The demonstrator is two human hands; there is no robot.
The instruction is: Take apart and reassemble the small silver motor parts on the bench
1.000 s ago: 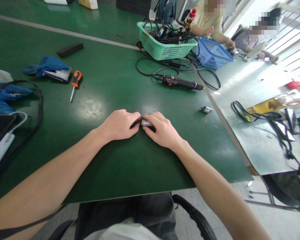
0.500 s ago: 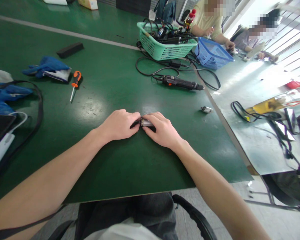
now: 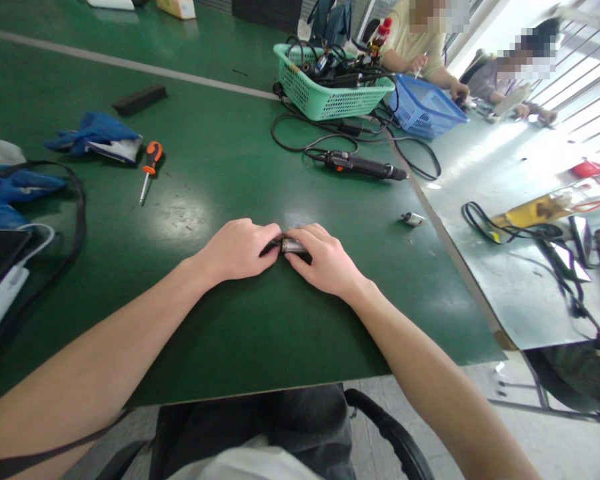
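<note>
My left hand (image 3: 240, 250) is closed round a black part (image 3: 269, 249), most of which its fingers hide. Against the end of that part lies a small silver motor (image 3: 293, 246), a cylinder gripped between the thumb and fingers of my right hand (image 3: 326, 260). Both hands rest on the green table (image 3: 260, 333), fingertips almost meeting in front of me. A second small silver motor (image 3: 413, 219) lies to the right. Beyond my hands is a black electric screwdriver (image 3: 365, 165) with its cord.
An orange-handled screwdriver (image 3: 153, 158), a blue glove (image 3: 100, 137) and a black bar (image 3: 140, 100) lie at the left. A green basket (image 3: 340, 103) of cables and a blue basket (image 3: 425, 110) stand at the back. Two people sit at the far right.
</note>
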